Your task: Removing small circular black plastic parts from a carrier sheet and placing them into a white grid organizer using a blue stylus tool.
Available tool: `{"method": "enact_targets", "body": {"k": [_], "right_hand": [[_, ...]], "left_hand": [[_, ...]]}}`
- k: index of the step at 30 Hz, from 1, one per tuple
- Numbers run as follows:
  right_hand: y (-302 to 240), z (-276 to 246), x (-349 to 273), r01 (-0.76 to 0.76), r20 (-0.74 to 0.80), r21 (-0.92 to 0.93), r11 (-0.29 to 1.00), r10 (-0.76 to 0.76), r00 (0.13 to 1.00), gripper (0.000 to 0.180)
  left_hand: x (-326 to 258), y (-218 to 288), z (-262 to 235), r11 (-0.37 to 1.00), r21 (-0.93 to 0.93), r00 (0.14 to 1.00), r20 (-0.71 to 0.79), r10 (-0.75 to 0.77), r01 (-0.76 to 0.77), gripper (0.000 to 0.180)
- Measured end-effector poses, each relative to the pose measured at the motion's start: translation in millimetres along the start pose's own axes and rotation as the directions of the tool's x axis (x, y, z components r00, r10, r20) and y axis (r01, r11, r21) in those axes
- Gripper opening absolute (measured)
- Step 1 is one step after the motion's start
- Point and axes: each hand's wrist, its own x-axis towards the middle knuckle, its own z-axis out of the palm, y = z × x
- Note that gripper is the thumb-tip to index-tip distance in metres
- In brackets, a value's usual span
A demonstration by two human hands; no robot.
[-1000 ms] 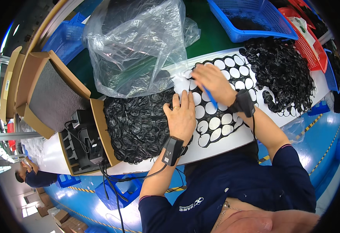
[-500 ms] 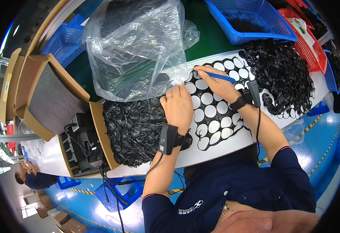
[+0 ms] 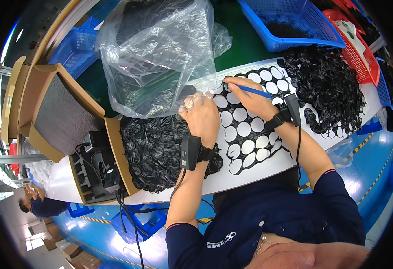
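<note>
My right hand (image 3: 251, 99) is closed round a slim blue pen-shaped tool (image 3: 255, 92). Its fingertips rest at the far left corner of a black sheet of joined rings (image 3: 250, 120), which lies flat on the white table. White circles show through the rings. My left hand (image 3: 201, 117) is to the left, at the far right edge of a glossy black stack (image 3: 149, 150) and against the rim of a clear plastic bag (image 3: 160, 67). Its fingers are curled together, and what they pinch, if anything, is hidden.
A tangled heap of black ring pieces (image 3: 329, 87) lies at the right. Behind stand a blue basket (image 3: 295, 43) and a red basket (image 3: 360, 67). An open cardboard box (image 3: 113, 145) with black devices and cables stands at the left. A co-worker (image 3: 46, 206) is far left.
My left hand has shifted slightly left and away from the ring sheet, its fingers more curled near the bag's rim. My right hand and the blue tool have barely moved.
</note>
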Motion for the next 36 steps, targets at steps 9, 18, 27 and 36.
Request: {"method": "enact_targets", "body": {"k": [9,18,27,36], "right_hand": [[-3,6,-1,0.076,-0.017,-0.012,0.997,-0.077,0.997,0.023],[15,19,0,-0.064,0.120,0.103,0.993,0.051,0.991,0.029],[21,30,4,-0.071,0.116,0.064,0.995,0.063,0.991,0.025],[19,29,1,0.038,0.078,0.023,0.999,-0.040,0.996,0.022]], "left_hand": [[25,-12,25,0.998,0.012,0.997,-0.032,-0.067,0.067,0.017],[-2,-18,-1,0.978,0.014,0.977,0.038,0.210,-0.210,0.031],[-21,-21,4,0.968,0.010,0.958,0.151,0.245,-0.249,0.043],[-23,-20,6,0.973,-0.006,0.960,0.164,0.227,-0.230,0.043]]}}
